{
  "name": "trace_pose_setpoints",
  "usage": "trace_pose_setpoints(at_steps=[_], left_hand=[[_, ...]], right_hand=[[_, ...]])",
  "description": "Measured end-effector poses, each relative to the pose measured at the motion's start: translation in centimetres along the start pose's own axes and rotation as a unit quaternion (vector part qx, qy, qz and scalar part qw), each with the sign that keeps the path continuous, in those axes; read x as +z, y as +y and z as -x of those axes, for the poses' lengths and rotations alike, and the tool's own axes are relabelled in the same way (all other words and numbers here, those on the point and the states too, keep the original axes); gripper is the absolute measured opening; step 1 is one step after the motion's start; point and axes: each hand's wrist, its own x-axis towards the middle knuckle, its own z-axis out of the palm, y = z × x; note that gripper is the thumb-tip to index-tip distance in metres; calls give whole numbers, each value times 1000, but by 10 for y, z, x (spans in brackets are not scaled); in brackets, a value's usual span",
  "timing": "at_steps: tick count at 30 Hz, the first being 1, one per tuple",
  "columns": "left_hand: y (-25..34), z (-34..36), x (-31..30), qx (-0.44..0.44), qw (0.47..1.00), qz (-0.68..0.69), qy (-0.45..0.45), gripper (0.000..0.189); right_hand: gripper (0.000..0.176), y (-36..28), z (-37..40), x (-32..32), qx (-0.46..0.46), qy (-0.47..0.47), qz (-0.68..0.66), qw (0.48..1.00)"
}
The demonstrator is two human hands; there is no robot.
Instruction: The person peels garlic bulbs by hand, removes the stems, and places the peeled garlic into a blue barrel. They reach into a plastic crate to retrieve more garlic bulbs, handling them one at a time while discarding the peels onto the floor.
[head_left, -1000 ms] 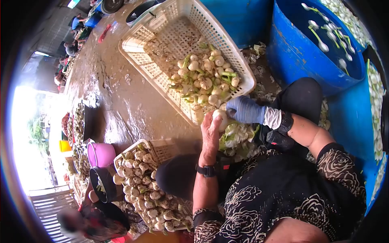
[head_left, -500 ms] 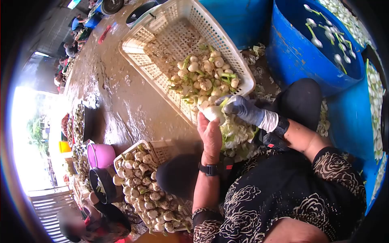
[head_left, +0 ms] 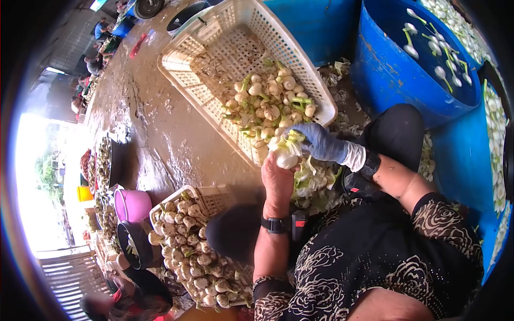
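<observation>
My left hand (head_left: 277,179), bare with a black watch at the wrist, is closed around a white bulb vegetable (head_left: 285,155) with green leaf stubs. My right hand (head_left: 319,141), in a blue glove, grips the leafy top of that same bulb, just above a heap of cut green trimmings (head_left: 316,184) on the ground between my knees. Right behind both hands stands a white plastic basket (head_left: 187,48) half filled with untrimmed bulbs (head_left: 270,107).
A second white basket (head_left: 214,197) of bulbs sits at lower left by my left knee. A blue tub (head_left: 391,69) of water with floating bulbs stands at upper right. A pink bucket (head_left: 134,203), wet muddy floor and another person (head_left: 123,305) lie to the left.
The bulb has been turned in my left hand, and my gloved right hand has shifted from its side to its leafy top. My left hand rose slightly toward the basket.
</observation>
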Motion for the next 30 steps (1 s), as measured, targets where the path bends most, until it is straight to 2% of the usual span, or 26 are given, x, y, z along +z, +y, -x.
trace_pose_setpoints(at_steps=[2,4,6,7,10,11,12,13,14,15,18,19,20,22,23,24,26,27,28,30], left_hand=[[-2,-3,-2,-20,1000,-2,-10,59],[-2,-4,-1,-64,997,49,16,63],[-1,-4,-1,-61,997,39,6,62],[-1,-5,-2,-61,998,26,1,60],[-7,-6,-8,-77,997,27,1,58],[-10,-9,-10,-19,985,-173,16,58],[-13,-10,-13,39,929,-368,30,58],[-15,-10,-15,39,928,-369,30,58],[-14,-10,-9,37,950,-309,27,59],[-13,-8,-3,34,968,-247,26,61],[-12,-6,12,26,998,-56,20,71],[-14,-8,13,66,987,-139,36,67],[-13,-8,13,66,987,-140,35,67],[-8,-8,12,88,993,-78,3,66],[-4,-6,16,98,994,-41,6,66],[-1,-3,18,98,994,-42,6,66],[6,2,21,48,997,-5,-55,62],[7,4,24,34,998,-26,-45,62],[6,3,23,33,998,-26,-48,62],[2,0,20,36,997,-62,-31,59]], right_hand=[[36,-6,-1,-6,-37,-49,45,997],[38,-10,2,-11,-27,-60,59,996],[39,-4,7,-18,-21,-103,162,981],[38,-3,11,-22,-56,-87,154,983],[36,2,24,-23,-47,-42,130,990],[32,-1,22,-20,-20,-8,71,997],[32,-4,22,-20,-20,-8,71,997],[30,-7,22,-22,24,10,80,996],[27,-10,22,-23,68,28,89,993],[24,-11,22,-18,23,79,89,993],[20,-33,20,-21,45,53,15,997],[15,-32,21,-20,75,34,-66,994],[15,-32,20,-22,75,35,-66,994],[13,-29,17,-31,179,119,-176,961],[10,-14,16,-37,177,195,-138,955],[9,2,12,-45,214,257,-197,922],[10,18,17,-58,168,190,-1,967],[17,23,20,-65,138,37,123,982],[25,28,25,-64,150,-87,147,974],[33,4,30,-53,85,-68,129,986]])
